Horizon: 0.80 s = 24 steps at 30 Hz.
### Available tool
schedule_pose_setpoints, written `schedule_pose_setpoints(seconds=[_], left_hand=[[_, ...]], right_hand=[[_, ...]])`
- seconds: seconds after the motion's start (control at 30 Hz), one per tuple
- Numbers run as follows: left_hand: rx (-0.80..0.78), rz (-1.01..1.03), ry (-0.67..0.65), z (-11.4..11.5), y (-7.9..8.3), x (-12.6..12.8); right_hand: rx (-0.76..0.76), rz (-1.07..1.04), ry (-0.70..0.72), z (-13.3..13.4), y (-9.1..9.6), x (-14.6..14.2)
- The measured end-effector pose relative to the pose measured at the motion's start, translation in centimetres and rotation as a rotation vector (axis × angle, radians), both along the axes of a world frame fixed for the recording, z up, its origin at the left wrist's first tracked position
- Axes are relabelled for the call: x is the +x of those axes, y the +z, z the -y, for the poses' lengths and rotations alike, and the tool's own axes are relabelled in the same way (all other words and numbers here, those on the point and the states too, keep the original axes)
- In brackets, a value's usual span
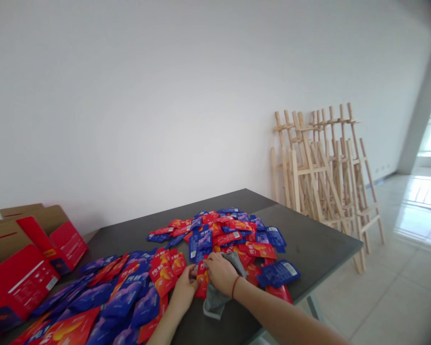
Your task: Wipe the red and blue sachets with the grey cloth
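1. One red packet (202,281) lies at the near edge of the heap, directly between the two hands.
2. The left hand (186,288) pinches the packet's left edge with curled fingers.
3. The right hand (220,272) lies palm down with bent fingers. Its fingertips meet the packet's right side, but a grip cannot be made out.
4. One grey cloth (214,301) lies under the right hand and hangs toward the table's near edge.
5. Red and blue packets (233,230) are scattered around them, overlapping and too many to count.
6. One dark table (309,237) carries everything.
7. At least two red-and-brown boxes (19,280) stand open at the left.
8. Several wooden easels (323,163) lean on the wall, stacked too closely to count.
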<state>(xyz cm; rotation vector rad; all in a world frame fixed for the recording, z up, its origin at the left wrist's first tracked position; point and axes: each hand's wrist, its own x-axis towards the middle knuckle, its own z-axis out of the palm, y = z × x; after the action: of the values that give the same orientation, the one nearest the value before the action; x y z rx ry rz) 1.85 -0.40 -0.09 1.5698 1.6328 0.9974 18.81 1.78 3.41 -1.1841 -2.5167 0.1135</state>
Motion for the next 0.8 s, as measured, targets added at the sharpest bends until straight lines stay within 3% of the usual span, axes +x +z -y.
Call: schedule_pose_setpoints(seconds=[0.07,0.27,0.37,0.53,0.67,0.8], left_hand=[[-0.026,0.039,0.019,-0.3,0.0,-0.2],[-0.085,0.151,0.002,-0.6,0.2,-0.2],[-0.116,0.184,-0.014,-0.4,0.5,-0.3],[-0.178,0.202,-0.024,0.2,0.7,-0.1],[-0.180,0.189,-0.034,0.5,0.5,0.3],[-0.170,0.167,-0.047,0.7,0.6,0.5]], right_hand=[[0.005,-0.003,0.077,0.0,-0.2,-0.2],[0.053,0.002,0.480,1.4,-1.3,1.5],[0.068,0.003,0.565,2.2,-1.7,2.9],[0.008,-0.017,0.372,2.3,-1.1,3.4],[-0.011,-0.022,0.161,1.0,-0.5,2.1],[-0.026,-0.005,0.076,-0.7,-0.3,0.2]])
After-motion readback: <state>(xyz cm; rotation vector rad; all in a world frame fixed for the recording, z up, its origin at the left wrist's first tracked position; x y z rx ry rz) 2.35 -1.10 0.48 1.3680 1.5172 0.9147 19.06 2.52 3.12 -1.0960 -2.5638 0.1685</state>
